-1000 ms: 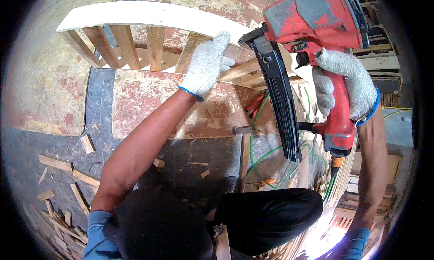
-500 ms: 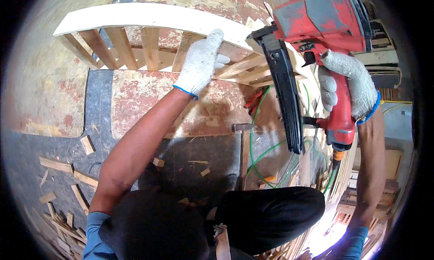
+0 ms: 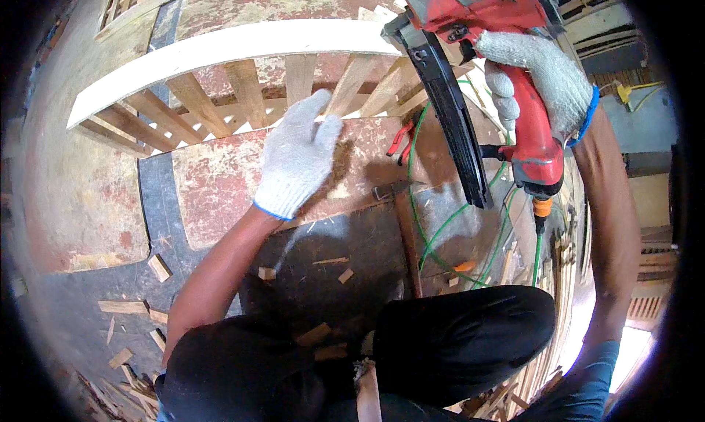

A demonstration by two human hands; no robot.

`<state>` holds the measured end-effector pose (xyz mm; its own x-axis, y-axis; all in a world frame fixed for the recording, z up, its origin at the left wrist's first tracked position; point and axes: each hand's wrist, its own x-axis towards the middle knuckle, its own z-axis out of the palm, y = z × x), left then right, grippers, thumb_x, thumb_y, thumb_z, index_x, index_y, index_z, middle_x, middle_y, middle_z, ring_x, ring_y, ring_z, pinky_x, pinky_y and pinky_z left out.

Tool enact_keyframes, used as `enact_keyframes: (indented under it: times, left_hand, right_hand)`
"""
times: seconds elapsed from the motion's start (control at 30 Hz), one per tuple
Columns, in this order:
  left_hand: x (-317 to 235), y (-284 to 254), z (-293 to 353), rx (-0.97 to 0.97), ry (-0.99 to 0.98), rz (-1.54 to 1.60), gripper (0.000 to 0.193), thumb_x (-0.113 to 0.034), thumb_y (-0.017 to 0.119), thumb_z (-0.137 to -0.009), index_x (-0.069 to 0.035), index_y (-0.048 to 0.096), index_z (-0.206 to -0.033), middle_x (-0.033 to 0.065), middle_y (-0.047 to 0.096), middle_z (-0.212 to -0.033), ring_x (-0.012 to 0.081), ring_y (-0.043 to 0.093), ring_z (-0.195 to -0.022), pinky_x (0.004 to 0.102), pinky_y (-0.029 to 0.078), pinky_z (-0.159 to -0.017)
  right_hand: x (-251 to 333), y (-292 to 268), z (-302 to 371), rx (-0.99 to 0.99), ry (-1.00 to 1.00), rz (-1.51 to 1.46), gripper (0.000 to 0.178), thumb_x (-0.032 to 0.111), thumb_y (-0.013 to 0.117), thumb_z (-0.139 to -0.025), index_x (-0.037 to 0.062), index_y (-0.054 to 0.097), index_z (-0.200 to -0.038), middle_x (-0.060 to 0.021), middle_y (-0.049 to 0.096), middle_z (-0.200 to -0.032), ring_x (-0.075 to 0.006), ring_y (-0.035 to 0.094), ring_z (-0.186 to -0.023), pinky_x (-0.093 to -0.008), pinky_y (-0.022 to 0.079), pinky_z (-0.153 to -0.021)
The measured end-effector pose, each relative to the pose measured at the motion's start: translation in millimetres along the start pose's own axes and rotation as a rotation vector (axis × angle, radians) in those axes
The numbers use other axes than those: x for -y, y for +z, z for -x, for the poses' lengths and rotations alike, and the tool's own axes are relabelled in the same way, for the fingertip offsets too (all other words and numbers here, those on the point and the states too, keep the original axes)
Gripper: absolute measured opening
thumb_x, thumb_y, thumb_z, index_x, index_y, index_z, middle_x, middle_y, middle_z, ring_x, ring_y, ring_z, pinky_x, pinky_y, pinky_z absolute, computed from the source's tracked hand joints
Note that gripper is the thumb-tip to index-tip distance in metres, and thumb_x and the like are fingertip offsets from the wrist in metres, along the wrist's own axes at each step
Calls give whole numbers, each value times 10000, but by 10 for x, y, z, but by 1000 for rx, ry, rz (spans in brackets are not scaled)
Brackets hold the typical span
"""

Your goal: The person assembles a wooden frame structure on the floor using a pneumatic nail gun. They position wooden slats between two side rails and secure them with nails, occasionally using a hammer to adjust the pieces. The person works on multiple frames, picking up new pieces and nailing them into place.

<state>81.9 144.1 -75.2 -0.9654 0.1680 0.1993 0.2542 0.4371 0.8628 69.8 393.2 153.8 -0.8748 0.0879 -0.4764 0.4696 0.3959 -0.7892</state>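
The nail gun (image 3: 530, 117) is at the far right, its red handle inside the curled fingers of our right hand (image 3: 545, 68), the forefinger stretched out beyond the rest. Its black magazine (image 3: 453, 113) slants between our hands. Our left hand (image 3: 295, 157), loosely spread and holding nothing, is on the near side of the slatted wooden frame (image 3: 242, 46); we cannot tell whether its fingertips touch the slats.

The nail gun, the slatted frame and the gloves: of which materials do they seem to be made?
Nail gun: probably painted metal, since the red coat shows scuffed grey patches; plastic parts are possible.
Slatted frame: wood, apparently unvarnished, with grain-like streaks and little gloss.
Gloves: knitted fabric, perhaps cotton, matt, judging by the fuzzy, soft-looking surface.
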Motion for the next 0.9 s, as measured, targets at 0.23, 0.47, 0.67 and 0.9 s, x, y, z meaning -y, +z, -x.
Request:
enact_keyframes:
  times: [0.23, 0.47, 0.67, 0.9]
  left_hand:
    - [-387, -241, -873, -173, 663, -506, 493, -307, 653, -969, -53, 581, -1385, 196, 642, -1301, 381, 627, -1185, 442, 491, -1030]
    - [-278, -334, -1755, 519, 429, -586, 579, -500, 692, -923, -69, 607, -1301, 170, 691, -1205, 336, 672, -1057, 431, 519, -928]
    - [-573, -250, -2072, 736, 75, -707, 564, -510, 672, -964, -45, 652, -1283, 63, 697, -1065, 167, 598, -954, 343, 488, -870]
    - [-360, 123, -2169, 889, 163, -300, 431, -438, 706, -956, -48, 715, -1139, 38, 694, -908, 144, 583, -825, 319, 483, -769]
  right_hand:
    - [-119, -89, -8, 41, 64, -76, 367, 340, 696, -942, 74, 574, -721, -38, 548, -559, -147, 538, -408, -289, 468, -389]
    - [-573, -81, -74, 80, -26, -285, 226, 318, 698, -954, 95, 662, -959, 5, 552, -612, -111, 534, -461, -262, 463, -420]
    - [-1324, 156, -313, 104, -264, -653, 222, 293, 616, -1007, 107, 620, -885, -20, 600, -664, -144, 578, -531, -305, 477, -478]
    - [-1708, 514, 164, -183, -219, -787, 267, 288, 643, -939, 65, 615, -795, -69, 619, -664, -180, 592, -561, -328, 486, -552]
